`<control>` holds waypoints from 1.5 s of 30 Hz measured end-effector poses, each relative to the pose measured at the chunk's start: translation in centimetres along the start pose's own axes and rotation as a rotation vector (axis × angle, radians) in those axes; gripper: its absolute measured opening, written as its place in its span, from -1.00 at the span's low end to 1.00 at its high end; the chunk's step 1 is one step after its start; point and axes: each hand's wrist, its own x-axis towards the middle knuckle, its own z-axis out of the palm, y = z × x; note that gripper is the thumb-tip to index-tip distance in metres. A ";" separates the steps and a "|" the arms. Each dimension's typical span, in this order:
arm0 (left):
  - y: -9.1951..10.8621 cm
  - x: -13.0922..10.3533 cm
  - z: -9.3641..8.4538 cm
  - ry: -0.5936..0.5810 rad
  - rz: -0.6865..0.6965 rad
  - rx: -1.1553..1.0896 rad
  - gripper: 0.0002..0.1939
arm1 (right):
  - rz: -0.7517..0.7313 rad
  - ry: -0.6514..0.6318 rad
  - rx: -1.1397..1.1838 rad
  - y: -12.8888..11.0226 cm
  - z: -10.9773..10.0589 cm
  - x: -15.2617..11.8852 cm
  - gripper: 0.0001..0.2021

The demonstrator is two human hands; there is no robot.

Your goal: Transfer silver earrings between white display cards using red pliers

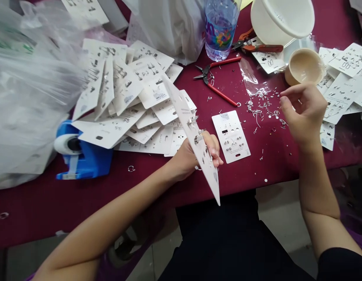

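Holding a card [200, 150] steeply, likely so both faces are reachable, the left hand [188, 157] grips it — right hand [306, 109] half-curled by metal bits [261, 93], contents unclear.

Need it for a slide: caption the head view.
Left hand holds a white rectangular card; right hand is beside small loose silver metal pieces on maroon cloth.

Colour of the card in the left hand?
White. The card shows best in the head view, the only one here.
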 end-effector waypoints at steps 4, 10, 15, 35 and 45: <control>-0.1 0.2 -0.2 0.030 0.010 0.029 -0.63 | -0.067 -0.192 -0.188 3.2 0.0 2.0 -0.86; 0.1 0.6 -0.1 0.031 0.052 0.036 -0.56 | -0.082 -0.267 -0.293 4.4 1.8 2.6 -0.85; 0.2 0.7 -0.1 0.039 0.040 0.041 -0.53 | -0.032 -0.299 -0.307 4.4 2.5 2.9 -0.84; -0.3 0.6 -0.3 -0.195 0.133 -0.048 -0.60 | -0.045 -0.368 0.702 -10.6 5.3 -5.2 -0.85; 0.9 0.9 0.0 -0.166 0.102 0.014 -0.60 | 0.008 -0.323 0.728 -11.0 6.0 -5.2 -0.87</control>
